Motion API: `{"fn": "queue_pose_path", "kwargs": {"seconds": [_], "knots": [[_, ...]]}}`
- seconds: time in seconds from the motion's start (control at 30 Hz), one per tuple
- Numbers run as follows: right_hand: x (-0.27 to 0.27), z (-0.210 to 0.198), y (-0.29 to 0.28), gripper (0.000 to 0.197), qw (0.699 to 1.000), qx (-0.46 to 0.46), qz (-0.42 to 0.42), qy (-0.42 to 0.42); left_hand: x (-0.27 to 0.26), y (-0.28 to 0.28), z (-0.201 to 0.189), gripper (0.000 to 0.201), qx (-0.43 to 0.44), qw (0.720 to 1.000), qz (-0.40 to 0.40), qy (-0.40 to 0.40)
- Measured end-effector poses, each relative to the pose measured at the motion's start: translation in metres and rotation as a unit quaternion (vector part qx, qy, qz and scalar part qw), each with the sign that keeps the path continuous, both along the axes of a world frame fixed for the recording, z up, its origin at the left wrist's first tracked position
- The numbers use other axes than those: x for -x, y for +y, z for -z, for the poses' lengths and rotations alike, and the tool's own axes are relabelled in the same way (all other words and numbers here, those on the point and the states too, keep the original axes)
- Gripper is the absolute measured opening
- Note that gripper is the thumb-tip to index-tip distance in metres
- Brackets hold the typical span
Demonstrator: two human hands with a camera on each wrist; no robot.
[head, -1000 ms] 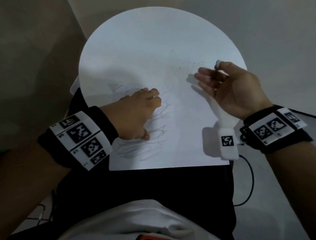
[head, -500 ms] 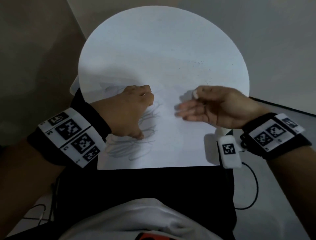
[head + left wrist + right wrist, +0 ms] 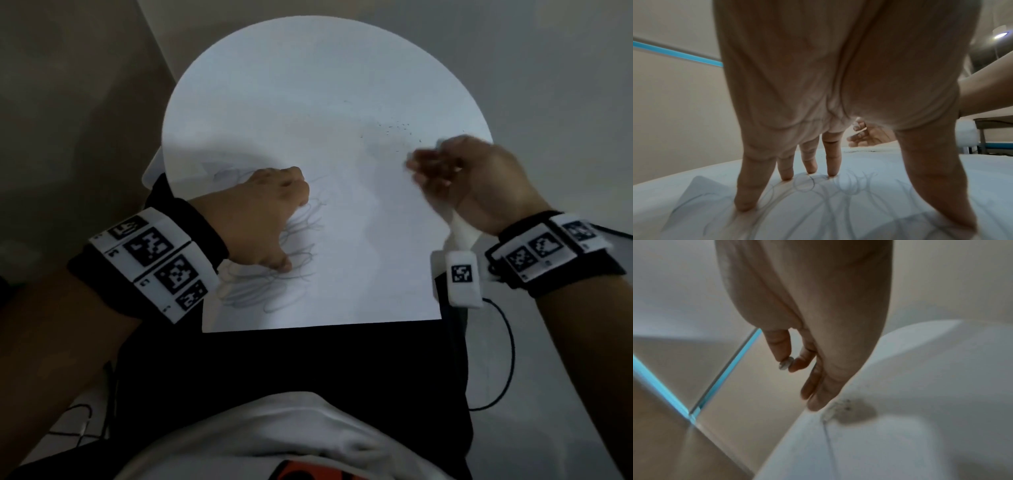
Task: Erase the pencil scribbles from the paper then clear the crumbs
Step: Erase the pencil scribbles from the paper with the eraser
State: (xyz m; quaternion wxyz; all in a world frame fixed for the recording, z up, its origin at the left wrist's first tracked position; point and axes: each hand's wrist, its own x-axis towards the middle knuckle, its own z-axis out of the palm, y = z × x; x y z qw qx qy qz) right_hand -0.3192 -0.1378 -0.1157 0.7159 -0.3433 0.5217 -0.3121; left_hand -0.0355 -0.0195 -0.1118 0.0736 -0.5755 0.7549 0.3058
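On the paper [image 3: 359, 240], left hand [image 3: 260, 222] presses straight fingers [image 3: 831, 155]; right hand [image 3: 807, 337] pinches an eraser [image 3: 785, 364].

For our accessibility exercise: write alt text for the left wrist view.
A left hand presses spread fingertips on white paper covered in looping pencil scribbles. Beyond it, the right hand hovers above dark crumbs.

Round white table [image 3: 308, 68], pale and bare at the far rim. Bearing a sheet of paper [image 3: 376, 274] and dark crumbs [image 3: 397, 128].
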Motion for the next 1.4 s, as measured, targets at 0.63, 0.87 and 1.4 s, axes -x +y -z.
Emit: {"fn": "queue_pose_path", "kwargs": {"seconds": [0.63,0.87,1.4], "knots": [[-0.046,-0.018,0.061,0.02,0.876,0.225,-0.322,0.281,0.003,-0.006,0.011,0.107,0.034,0.998,-0.013,-0.053],[-0.054,0.0,0.062,0.021,0.703,0.375,-0.391,0.461,0.025,0.004,0.013,0.101,0.042,0.994,-0.005,-0.098],[-0.058,-0.005,0.06,0.027,0.686,0.377,-0.418,0.462,0.046,0.012,0.01,0.079,0.079,0.993,-0.047,-0.068]]}}
